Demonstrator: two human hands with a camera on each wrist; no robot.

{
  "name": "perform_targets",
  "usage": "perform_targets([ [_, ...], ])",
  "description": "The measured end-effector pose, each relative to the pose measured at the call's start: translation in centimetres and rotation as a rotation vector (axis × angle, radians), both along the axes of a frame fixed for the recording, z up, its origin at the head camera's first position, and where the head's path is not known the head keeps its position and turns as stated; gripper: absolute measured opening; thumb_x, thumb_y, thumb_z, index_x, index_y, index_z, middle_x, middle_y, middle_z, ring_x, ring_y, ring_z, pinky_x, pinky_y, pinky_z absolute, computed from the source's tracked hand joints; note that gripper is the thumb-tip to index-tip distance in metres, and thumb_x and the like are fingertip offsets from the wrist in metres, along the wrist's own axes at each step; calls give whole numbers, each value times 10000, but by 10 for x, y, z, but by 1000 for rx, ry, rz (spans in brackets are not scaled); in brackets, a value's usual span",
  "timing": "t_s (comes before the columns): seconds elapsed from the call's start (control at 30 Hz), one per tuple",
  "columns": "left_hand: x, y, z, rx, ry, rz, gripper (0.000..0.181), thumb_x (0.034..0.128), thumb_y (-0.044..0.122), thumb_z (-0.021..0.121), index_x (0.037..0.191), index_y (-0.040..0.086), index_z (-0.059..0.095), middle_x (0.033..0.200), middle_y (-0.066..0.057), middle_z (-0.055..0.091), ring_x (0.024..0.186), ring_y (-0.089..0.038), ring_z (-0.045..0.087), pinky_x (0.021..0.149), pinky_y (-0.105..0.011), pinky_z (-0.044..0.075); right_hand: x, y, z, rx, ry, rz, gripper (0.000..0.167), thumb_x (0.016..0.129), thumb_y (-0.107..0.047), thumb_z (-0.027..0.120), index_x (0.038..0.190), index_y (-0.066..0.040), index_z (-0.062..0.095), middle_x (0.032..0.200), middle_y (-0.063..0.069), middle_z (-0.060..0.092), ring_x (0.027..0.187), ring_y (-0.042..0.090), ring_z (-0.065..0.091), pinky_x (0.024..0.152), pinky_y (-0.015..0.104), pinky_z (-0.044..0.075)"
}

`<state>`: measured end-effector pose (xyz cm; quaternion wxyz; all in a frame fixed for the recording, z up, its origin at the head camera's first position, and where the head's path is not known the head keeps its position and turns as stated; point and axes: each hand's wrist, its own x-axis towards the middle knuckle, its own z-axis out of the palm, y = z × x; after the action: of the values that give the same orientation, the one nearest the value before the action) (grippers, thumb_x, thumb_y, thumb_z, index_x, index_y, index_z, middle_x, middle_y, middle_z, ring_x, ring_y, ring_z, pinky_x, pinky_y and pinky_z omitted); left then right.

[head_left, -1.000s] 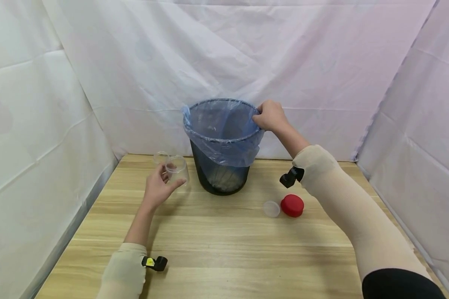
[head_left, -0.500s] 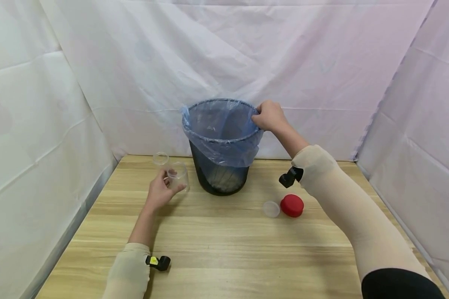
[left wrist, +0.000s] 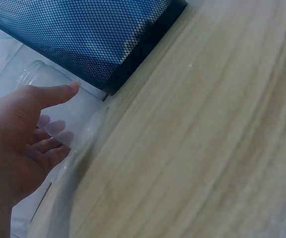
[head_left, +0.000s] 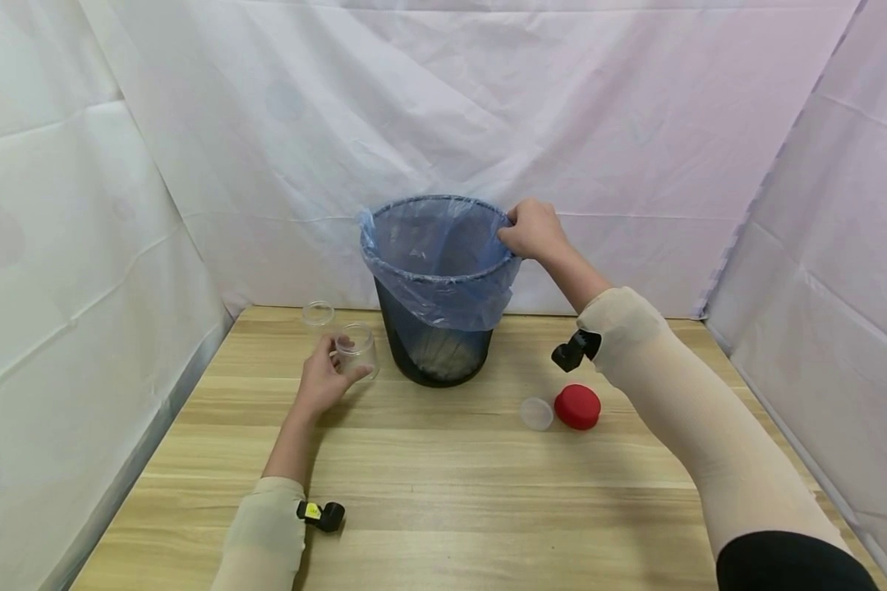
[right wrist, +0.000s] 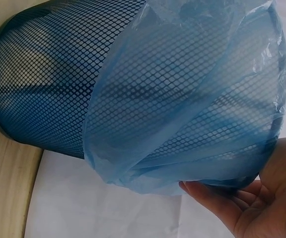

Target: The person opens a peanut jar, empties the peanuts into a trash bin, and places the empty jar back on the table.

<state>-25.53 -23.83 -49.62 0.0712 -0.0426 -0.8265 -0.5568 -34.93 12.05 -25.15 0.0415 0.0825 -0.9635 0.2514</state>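
Observation:
My left hand (head_left: 323, 380) has its thumb and fingers around a clear plastic jar (head_left: 358, 353), which stands upright and lidless at the table, left of the bin. Through the jar's wall (left wrist: 78, 111) the fingertips show in the left wrist view. My right hand (head_left: 535, 230) grips the right rim of a black mesh trash bin (head_left: 443, 353). A thin blue bin bag (head_left: 451, 300) lines that bin and folds over its rim. In the right wrist view the thumb (right wrist: 202, 193) lies against the bag's outside, and the other fingers are partly hidden.
On the wooden table (head_left: 443, 492), right of the bin, lie a red screw lid (head_left: 577, 407) and a translucent disc (head_left: 536, 414). Behind the left hand is a clear round piece (head_left: 318, 313), its kind unclear. White cloth (head_left: 443, 107) hangs around the table.
The left hand has lowered the jar and shifted it slightly to the right, apart from the clear round piece behind. My right hand stays on the bin's rim.

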Motion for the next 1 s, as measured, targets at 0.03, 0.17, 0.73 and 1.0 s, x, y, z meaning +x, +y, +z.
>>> perform_targets([
  [0.03,0,0,0,-5,1,0,633,905,65,875,1388,-29,477,1470,-265,561,1400,-489,585,1210,-575,459,0,1,0,-4,-1,4,430,1023,-110,537,652,-172,328,561,-53,248,509,116,271,572,308,331],
  [0.17,0,3,-2,-13,4,-6,628,905,58,874,1390,-29,484,1467,-269,564,1405,-490,577,1212,-578,456,-1,11,-4,-39,-10,39,409,997,-108,530,652,-179,320,554,-64,259,488,109,332,559,299,366],
  [0.73,-1,4,-1,-47,-9,-9,656,912,65,869,1434,-37,484,1477,-270,564,1421,-479,569,1204,-552,474,12,30,6,-146,-72,13,758,1111,-539,484,1615,26,451,1611,262,519,1101,394,777,1031,526,599],
  [1.0,-1,-3,-2,-65,-7,4,654,919,88,869,1437,-36,488,1486,-276,562,1426,-486,560,1206,-562,469,30,51,-4,-335,-67,11,712,1111,-518,527,1643,-51,444,1640,207,504,1353,381,645,1065,484,592],
])
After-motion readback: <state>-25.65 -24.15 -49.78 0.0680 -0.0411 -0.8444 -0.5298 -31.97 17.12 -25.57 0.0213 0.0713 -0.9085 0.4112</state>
